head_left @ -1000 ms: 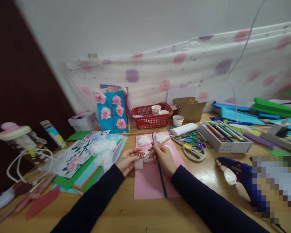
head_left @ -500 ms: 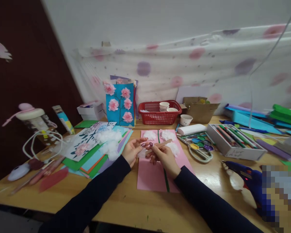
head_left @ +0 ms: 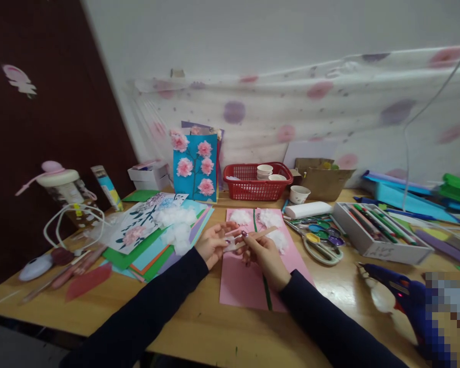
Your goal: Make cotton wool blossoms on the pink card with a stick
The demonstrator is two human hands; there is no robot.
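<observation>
While the left hand [head_left: 210, 248] pinched a small whitish piece [head_left: 230, 244] and the right hand [head_left: 268, 259] a flat tan stick [head_left: 265, 233], fingers nearly closed, a loosened grip risked a drop. The pink rectangular paper sheet [head_left: 238, 287] lay beneath, its fluffy white tufts [head_left: 270, 218] exposed to crushing.

a red basket [head_left: 239, 189], in which white cups [head_left: 264, 169] are held, is flanked on the left by an upright blue card [head_left: 195, 179] decorated with pink flowers [head_left: 184, 167]. to its right, 1 patterned cup [head_left: 299, 195] is placed near a cardboard box [head_left: 325, 181]. coloured pencils [head_left: 377, 223] are kept in an open white box [head_left: 387, 249]. the wall [head_left: 253, 30] is partly covered by a spotted sheet [head_left: 276, 110].
</observation>
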